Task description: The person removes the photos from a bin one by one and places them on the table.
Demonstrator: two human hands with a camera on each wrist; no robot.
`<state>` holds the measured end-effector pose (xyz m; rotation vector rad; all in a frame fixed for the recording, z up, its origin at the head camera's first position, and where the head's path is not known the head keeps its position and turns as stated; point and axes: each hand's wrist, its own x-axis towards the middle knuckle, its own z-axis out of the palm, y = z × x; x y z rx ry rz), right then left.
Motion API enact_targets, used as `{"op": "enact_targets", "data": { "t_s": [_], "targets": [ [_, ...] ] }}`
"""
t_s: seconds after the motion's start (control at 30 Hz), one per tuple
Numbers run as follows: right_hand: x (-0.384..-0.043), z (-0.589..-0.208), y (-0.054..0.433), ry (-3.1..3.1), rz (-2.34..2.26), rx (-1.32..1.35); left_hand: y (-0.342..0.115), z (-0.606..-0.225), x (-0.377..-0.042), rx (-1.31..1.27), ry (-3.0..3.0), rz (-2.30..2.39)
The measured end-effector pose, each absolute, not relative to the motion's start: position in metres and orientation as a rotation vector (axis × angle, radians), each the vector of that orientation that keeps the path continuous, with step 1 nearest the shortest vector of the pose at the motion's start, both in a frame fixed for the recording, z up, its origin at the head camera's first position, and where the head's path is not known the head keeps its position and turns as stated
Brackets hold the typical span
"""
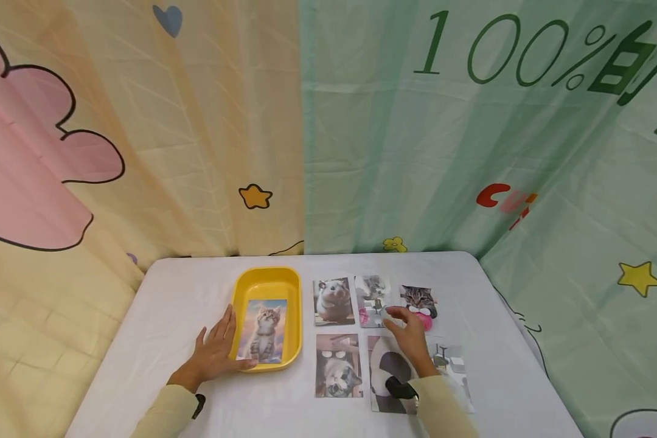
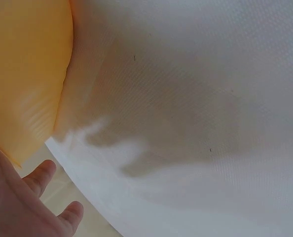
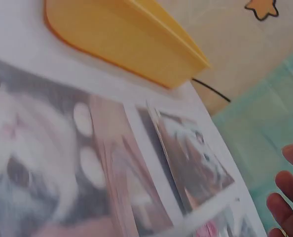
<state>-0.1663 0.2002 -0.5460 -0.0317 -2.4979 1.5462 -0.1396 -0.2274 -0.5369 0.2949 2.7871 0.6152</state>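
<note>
My left hand (image 1: pixel 216 350) rests against the left side of a yellow tray (image 1: pixel 295 322), fingers extended along the wall and thumb across the front rim. Inside the tray lies a photo card of a kitten (image 1: pixel 265 331). In the left wrist view, two fingertips (image 2: pixel 43 173) show beside the tray's yellow wall (image 2: pixel 28 64). Above the picture cards, my right hand (image 1: pixel 407 337) has loosely bent fingers with a gap to the thumb and nothing between them. Nearest its fingertips is a grey card with pink at its corner (image 1: pixel 373 292); a tabby cat card (image 1: pixel 418 298) lies just beyond.
Right of the tray, more cards lie in two rows: a hamster card (image 1: pixel 334 302), an upside-down cat card (image 1: pixel 338 368), a dark-and-white card (image 1: pixel 382 371) partly under my wrist, and a grey card (image 1: pixel 454 362). Patterned curtains (image 1: pixel 350 152) hang behind the white table (image 1: pixel 504 377).
</note>
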Motion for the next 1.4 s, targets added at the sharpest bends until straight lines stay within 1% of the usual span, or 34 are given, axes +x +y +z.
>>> {"op": "enact_targets", "data": {
  "t_s": [0.17, 0.27, 0.33, 0.53, 0.67, 0.77, 0.97, 1.17, 1.4],
  "targets": [
    [-0.175, -0.53, 0.132, -2.464, 1.719, 0.188, -0.226, -0.533, -0.139, 0.295, 2.772, 0.607],
    [-0.179, -0.526, 0.098, -2.469, 1.784, 0.294, -0.226, -0.533, -0.139, 0.292, 2.775, 0.606],
    [-0.185, -0.53, 0.081, -2.491, 1.792, 0.357, -0.226, -0.534, -0.14, 0.287, 2.777, 0.607],
    [-0.194, -0.526, 0.033, -2.54, 1.75, 0.556, -0.228, -0.533, -0.14, 0.293, 2.778, 0.6],
    [-0.199, -0.527, 0.007, -2.536, 1.823, 0.619, -0.229, -0.531, -0.14, 0.301, 2.791, 0.596],
    [-0.2, -0.529, -0.01, -2.507, 1.916, 0.597, -0.228, -0.532, -0.14, 0.297, 2.795, 0.613],
    [-0.201, -0.536, -0.033, -2.507, 2.051, 0.456, -0.226, -0.536, -0.14, 0.291, 2.794, 0.603],
    [-0.206, -0.543, -0.045, -2.68, 1.816, 0.323, -0.226, -0.535, -0.141, 0.312, 2.83, 0.6],
    [-0.208, -0.551, -0.054, -2.838, 1.668, 0.098, -0.226, -0.535, -0.139, 0.306, 2.822, 0.612]
  ]
}}
